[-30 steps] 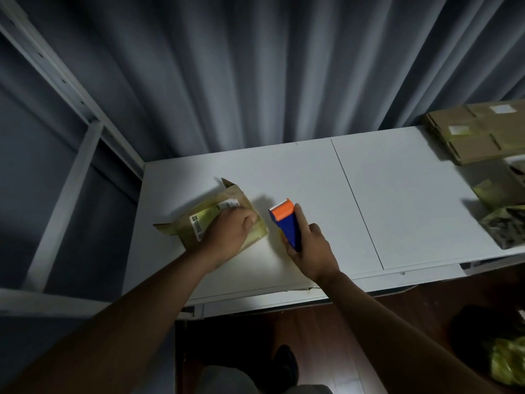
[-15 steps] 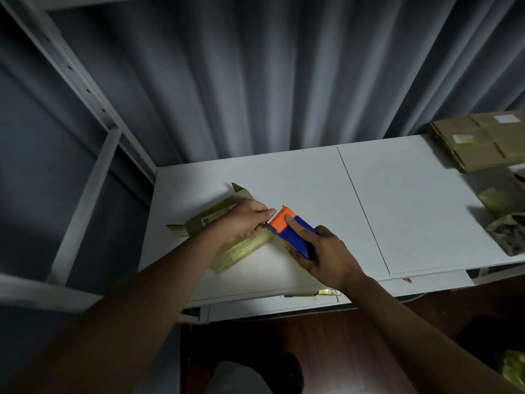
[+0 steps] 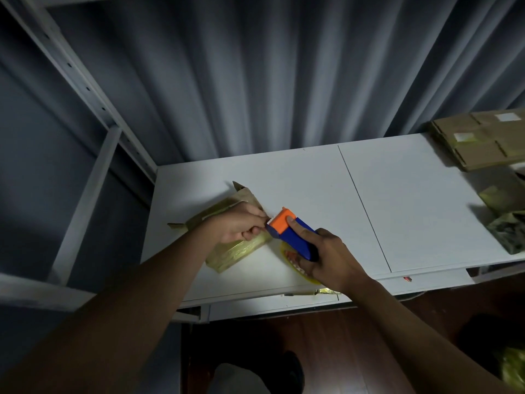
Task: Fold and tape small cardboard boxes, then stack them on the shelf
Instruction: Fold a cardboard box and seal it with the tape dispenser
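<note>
A small brown cardboard box (image 3: pixel 237 250) lies on the white table (image 3: pixel 412 200), its flaps sticking out at the far and left ends. My right hand (image 3: pixel 329 257) grips a blue and orange tape dispenser (image 3: pixel 289 231) just right of the box, forefinger on the orange head. My left hand (image 3: pixel 241 224) hovers over the box and pinches the tape end at the dispenser's toothed edge. The tape roll shows yellow under my right hand.
A stack of flat cardboard boxes (image 3: pixel 483 140) lies at the table's far right, with crumpled packaging (image 3: pixel 508 223) in front of it. A white metal shelf frame (image 3: pixel 85 89) stands at the left. Grey curtains hang behind the table.
My left hand left the top of the box and came to the dispenser's cutter to pinch the tape. My right hand tilted the dispenser toward the box.
</note>
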